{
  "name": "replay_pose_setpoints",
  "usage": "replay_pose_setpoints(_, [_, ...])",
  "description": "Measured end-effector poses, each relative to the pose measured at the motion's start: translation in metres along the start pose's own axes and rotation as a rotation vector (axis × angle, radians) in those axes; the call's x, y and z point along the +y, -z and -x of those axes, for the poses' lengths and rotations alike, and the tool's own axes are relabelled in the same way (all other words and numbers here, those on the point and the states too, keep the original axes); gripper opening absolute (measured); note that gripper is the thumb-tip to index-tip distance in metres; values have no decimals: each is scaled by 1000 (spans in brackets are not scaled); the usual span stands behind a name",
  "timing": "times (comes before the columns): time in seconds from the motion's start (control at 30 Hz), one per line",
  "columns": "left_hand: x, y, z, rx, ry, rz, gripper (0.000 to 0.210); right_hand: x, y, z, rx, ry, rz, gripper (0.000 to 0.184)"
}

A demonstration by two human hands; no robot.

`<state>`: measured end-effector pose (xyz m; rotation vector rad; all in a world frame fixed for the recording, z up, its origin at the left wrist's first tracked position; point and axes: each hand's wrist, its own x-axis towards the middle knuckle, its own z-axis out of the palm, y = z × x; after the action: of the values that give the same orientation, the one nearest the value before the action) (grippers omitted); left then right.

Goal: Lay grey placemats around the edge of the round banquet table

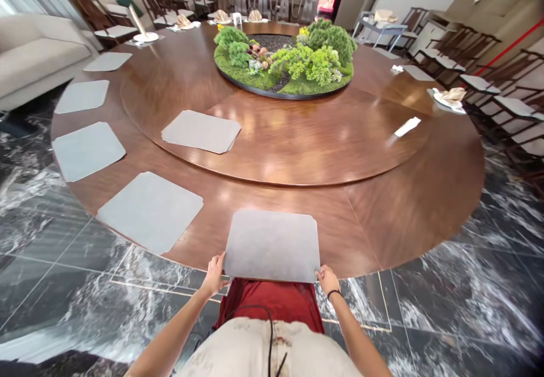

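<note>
A grey placemat (272,245) lies at the near edge of the round wooden table, straight in front of me. My left hand (215,275) grips its near left corner, fingertips along the side. At the near right corner, my right hand (327,280), with a dark band on the wrist, pinches the mat between thumb and fingers. Another grey placemat (151,212) lies to the left, apart from the held one. On the raised turntable rests a small stack of grey placemats (199,130).
Green moss and shrubs fill a round centrepiece (283,59). More placemats (88,150) line the table's left rim. A white folded item (407,127) lies on the turntable (289,156). Plates with folded napkins (449,99) stand farther round. Wooden chairs (480,82) and a sofa (38,54) flank the table.
</note>
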<state>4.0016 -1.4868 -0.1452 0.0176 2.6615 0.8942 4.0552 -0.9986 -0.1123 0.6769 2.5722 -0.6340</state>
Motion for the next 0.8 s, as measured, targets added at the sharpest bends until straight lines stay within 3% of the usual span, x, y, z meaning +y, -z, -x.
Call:
replay_pose_setpoints(0.17, [-6,0,7,52,-115,-68,82,-10,9,11,43,-27,-130,12])
replay_pose_setpoints(0.33, [-24,6,4,-3,-158,54,65,-13,6,7,62,-107,-163,14])
replay_pose_setpoints(0.57, [-35,7,-2,-45,-188,89,62,-9,1,1,37,-126,-218,15])
replay_pose_setpoints(0.8, [-31,4,-7,-35,-212,23,65,-5,-5,0,13,-153,-116,9])
